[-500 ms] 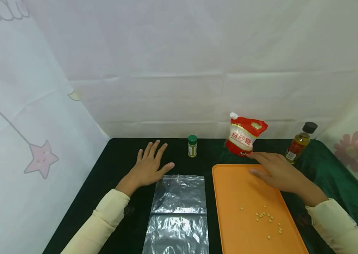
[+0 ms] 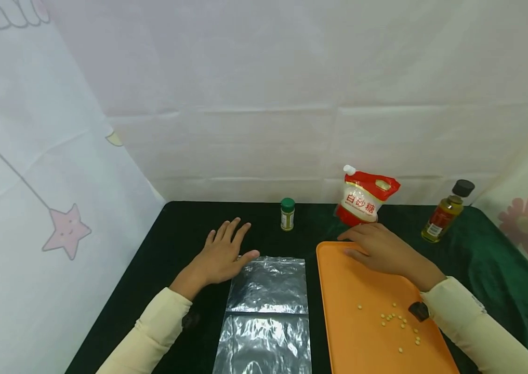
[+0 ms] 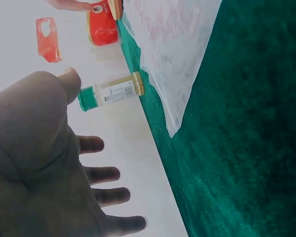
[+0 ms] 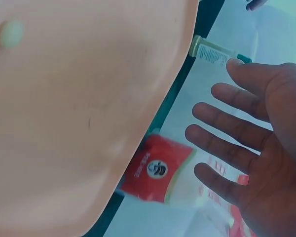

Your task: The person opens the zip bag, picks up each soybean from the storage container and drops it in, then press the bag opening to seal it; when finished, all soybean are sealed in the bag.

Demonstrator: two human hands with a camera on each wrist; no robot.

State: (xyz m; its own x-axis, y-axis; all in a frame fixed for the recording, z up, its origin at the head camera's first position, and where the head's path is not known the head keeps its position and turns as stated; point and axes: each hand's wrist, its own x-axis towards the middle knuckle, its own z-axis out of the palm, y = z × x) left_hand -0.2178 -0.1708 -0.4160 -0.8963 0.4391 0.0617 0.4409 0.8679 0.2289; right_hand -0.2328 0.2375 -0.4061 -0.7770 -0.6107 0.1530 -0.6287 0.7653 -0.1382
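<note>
My left hand (image 2: 217,259) hovers with spread fingers near the top left corner of a clear plastic zip bag (image 2: 266,311), holding nothing. Over the far edge of an orange tray (image 2: 353,332), my right hand (image 2: 383,252) reaches with fingers extended and nothing held. Several small pale round pieces (image 2: 392,317) lie on the tray. Just beyond the right hand stands a red and white sugar pouch (image 2: 361,200) with a white spout cap. A small green-capped jar (image 2: 287,214) stands behind the bag; the left wrist view shows the jar (image 3: 116,92) beyond the thumb.
A bottle of yellowish liquid (image 2: 444,215) with a black cap stands at the back right. Dark green cloth (image 2: 502,275) covers the table. A white curtain (image 2: 245,104) hangs along the back and sides.
My right hand has moved left over the tray's far edge, away from the bottle. My left hand has moved slightly nearer, its fingers still spread.
</note>
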